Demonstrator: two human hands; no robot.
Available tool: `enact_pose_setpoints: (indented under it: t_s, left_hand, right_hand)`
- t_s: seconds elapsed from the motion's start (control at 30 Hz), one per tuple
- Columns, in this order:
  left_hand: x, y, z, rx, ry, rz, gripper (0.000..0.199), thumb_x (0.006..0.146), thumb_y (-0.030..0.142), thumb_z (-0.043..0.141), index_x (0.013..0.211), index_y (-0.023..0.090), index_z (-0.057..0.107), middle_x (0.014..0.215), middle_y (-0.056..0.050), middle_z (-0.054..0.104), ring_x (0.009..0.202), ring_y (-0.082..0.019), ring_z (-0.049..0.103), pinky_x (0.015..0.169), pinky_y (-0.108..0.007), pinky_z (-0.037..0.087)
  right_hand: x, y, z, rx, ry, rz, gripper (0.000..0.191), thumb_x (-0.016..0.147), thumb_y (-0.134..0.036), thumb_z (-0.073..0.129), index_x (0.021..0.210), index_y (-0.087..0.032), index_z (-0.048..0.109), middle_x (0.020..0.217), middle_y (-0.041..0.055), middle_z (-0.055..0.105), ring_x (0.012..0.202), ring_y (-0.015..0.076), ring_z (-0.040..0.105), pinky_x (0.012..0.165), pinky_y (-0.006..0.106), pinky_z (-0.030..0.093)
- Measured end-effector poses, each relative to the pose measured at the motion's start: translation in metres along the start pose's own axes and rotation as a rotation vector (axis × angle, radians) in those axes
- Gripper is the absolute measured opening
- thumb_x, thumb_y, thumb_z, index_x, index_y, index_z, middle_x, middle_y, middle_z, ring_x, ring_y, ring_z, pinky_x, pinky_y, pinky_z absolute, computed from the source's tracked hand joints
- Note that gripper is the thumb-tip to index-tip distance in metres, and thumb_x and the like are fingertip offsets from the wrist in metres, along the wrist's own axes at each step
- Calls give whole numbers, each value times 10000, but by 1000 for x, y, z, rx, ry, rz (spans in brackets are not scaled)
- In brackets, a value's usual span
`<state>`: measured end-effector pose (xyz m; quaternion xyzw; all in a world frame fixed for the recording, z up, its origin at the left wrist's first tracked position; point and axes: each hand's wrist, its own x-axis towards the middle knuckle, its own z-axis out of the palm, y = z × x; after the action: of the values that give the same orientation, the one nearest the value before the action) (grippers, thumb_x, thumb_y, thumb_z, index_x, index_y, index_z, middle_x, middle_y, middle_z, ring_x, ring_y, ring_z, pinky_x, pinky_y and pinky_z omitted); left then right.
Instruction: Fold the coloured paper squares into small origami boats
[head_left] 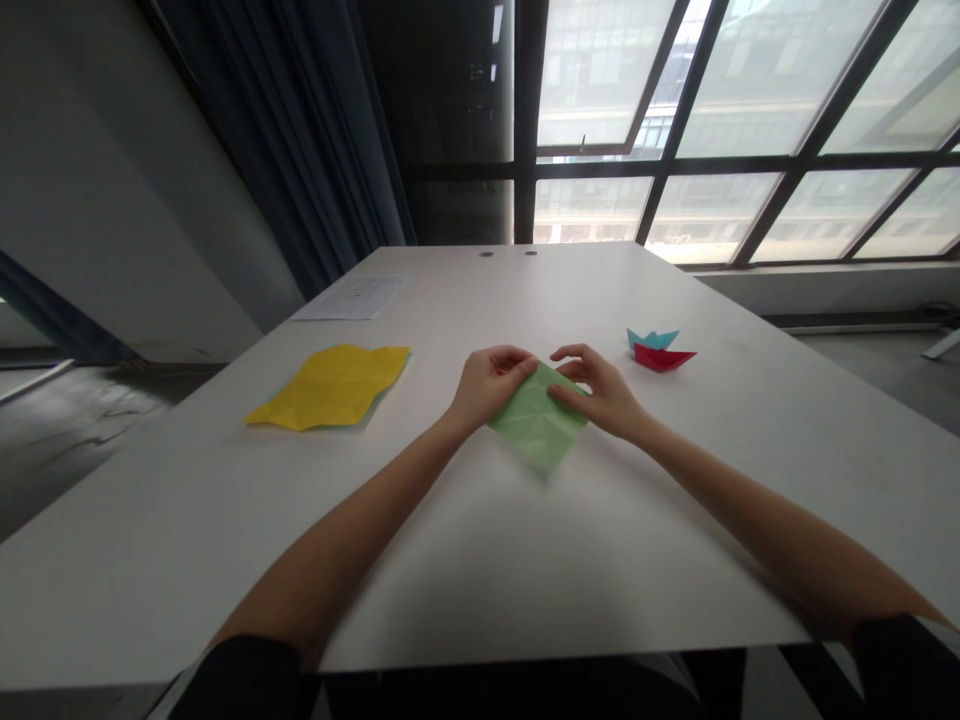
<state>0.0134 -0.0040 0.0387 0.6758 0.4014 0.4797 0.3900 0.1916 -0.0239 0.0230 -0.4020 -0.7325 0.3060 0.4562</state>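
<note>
A light green sheet of origami paper [541, 425] with crease lines is held up over the white table, one corner pointing down toward me. My left hand [495, 382] pinches its upper left edge between thumb and fingers. On the right side, my right hand [596, 392] has its thumb on the front of the paper and its index finger lifted and bent above the edge. The fingers behind the sheet are partly hidden. The paper's lower tip looks slightly blurred.
Yellow paper sheets [330, 388], with a bluish-green edge beneath, lie on the table [450, 560] at left. A printed sheet [352, 298] is farther back. A blue paper boat [651, 339] and a red paper boat [663, 358] stand at right. Windows are beyond.
</note>
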Motion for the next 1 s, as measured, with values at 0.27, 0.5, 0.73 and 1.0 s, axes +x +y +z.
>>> enact_pose_setpoints:
  t_s: [0.27, 0.5, 0.73, 1.0]
  left_hand:
    - [5, -2, 0, -185, 46, -205, 320, 736, 430, 533, 668, 133, 631, 601, -17, 612, 530, -91, 526, 505, -200, 402]
    - [3, -9, -3, -116, -72, -180, 359, 577, 455, 715, 697, 121, 662, 620, -30, 648, 547, -112, 558, 511, -210, 419]
    - [8, -17, -3, -251, 208, -165, 400, 541, 482, 730, 668, 113, 641, 623, -33, 656, 576, -123, 584, 567, -241, 475]
    - [8, -18, -6, -325, 85, -377, 207, 560, 221, 725, 672, 117, 586, 590, -7, 629, 531, -95, 594, 561, -220, 498]
  right_hand:
    - [3, 5, 0, 169, -37, 164, 352, 676, -315, 650, 975, -201, 504, 660, -22, 622, 547, 114, 560, 478, 214, 438]
    - [4, 8, -1, 188, -51, 208, 403, 643, -306, 684, 993, -202, 512, 605, -48, 600, 516, 113, 562, 460, 214, 443]
    - [4, 22, 0, 516, -148, 383, 685, 565, -261, 769, 1153, -221, 419, 812, 19, 684, 760, 185, 653, 682, 333, 539]
    - [11, 47, -9, 624, 112, 498, 453, 631, -239, 723, 1028, -237, 504, 830, 2, 674, 765, 156, 652, 696, 312, 553]
